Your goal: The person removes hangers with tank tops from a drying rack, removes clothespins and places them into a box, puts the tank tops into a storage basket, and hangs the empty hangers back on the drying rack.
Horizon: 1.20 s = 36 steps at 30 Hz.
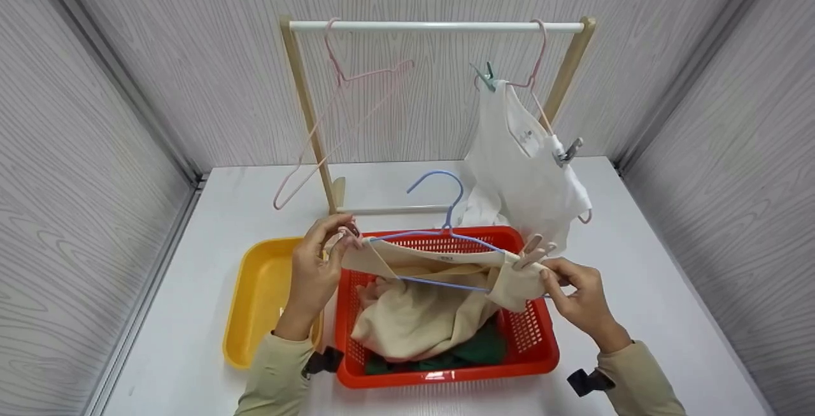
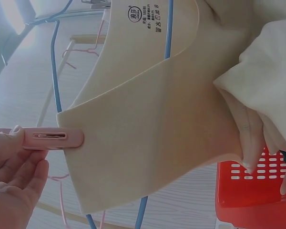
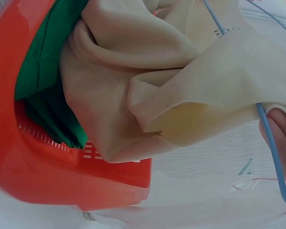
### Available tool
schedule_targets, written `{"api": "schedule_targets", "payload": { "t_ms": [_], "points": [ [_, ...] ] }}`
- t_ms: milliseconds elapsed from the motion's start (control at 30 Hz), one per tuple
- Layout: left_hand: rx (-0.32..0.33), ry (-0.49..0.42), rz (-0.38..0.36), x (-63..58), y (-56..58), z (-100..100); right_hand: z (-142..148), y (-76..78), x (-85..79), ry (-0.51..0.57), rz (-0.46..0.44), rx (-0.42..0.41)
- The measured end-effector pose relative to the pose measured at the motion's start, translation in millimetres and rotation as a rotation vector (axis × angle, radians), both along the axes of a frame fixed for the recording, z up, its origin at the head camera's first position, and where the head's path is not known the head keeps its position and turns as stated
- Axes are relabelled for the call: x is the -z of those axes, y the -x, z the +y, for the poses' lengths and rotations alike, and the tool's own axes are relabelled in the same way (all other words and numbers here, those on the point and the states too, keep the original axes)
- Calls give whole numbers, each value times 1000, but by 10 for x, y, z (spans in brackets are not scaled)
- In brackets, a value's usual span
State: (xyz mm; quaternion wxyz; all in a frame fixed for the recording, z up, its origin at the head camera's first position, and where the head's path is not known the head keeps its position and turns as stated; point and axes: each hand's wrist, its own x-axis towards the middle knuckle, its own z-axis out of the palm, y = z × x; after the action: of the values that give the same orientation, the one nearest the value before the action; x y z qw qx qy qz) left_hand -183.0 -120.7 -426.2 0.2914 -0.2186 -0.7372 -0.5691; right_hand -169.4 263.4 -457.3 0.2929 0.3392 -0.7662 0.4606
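Observation:
A beige top hangs on a blue hanger, its lower part bunched in the red basket. My left hand pinches a pink clothespin, which bites the left shoulder strap over the hanger. With thumb and fingers, my right hand grips the right shoulder of the top at the hanger's end. A pale pink clothespin stands on that shoulder, beside the right fingers. In the right wrist view, the hanger's blue end passes in front of my fingertips.
Behind the basket, a rack with a white rail carries a bare pink hanger and a white sleeveless top pegged to another. Left of the basket is a yellow tray. Green cloth lies in the basket under the beige top.

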Motion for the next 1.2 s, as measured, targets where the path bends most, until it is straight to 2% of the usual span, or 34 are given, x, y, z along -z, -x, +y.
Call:
{"api": "schedule_targets", "payload": {
  "t_ms": [433, 867, 1067, 1200],
  "points": [
    [30, -62, 3, -40, -6, -6, -7, -12, -3, 4, 7, 20],
    [-16, -128, 7, -93, -36, -45, 2, -3, 36, 0, -26, 41],
    [12, -90, -5, -89, -44, -61, 26, 15, 62, -9, -32, 55],
    [8, -48, -29, -64, -35, -67, 31, 26, 69, -17, -25, 73]
  ]
}}
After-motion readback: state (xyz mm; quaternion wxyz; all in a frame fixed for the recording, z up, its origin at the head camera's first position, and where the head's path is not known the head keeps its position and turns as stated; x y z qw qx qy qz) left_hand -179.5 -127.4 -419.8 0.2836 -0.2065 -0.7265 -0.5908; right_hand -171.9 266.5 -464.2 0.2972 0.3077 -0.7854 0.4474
